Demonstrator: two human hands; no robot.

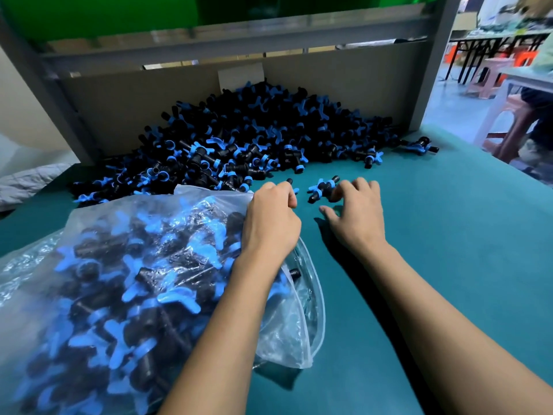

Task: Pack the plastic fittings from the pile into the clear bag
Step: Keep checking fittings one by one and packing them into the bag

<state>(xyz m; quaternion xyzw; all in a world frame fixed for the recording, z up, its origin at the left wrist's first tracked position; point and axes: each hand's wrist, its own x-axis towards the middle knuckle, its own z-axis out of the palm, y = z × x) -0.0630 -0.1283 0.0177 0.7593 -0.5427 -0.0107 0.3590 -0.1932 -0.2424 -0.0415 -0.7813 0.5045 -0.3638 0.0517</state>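
- Pile of plastic fittings [239, 139]: black bodies with blue winged handles, heaped on the green table against the back panel.
- Loose fitting [321, 188]: lies on the table just in front of the pile.
- Clear bag [125, 283]: lies on its side at left, largely full of fittings, mouth facing right.

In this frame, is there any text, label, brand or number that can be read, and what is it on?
None can be read.
Pale label on the grey back board: looks blank, no print visible.
Clear bag: no printing visible.
Fittings in the pile: any moulded marks too small to tell.
Background tables: blurred, nothing legible.
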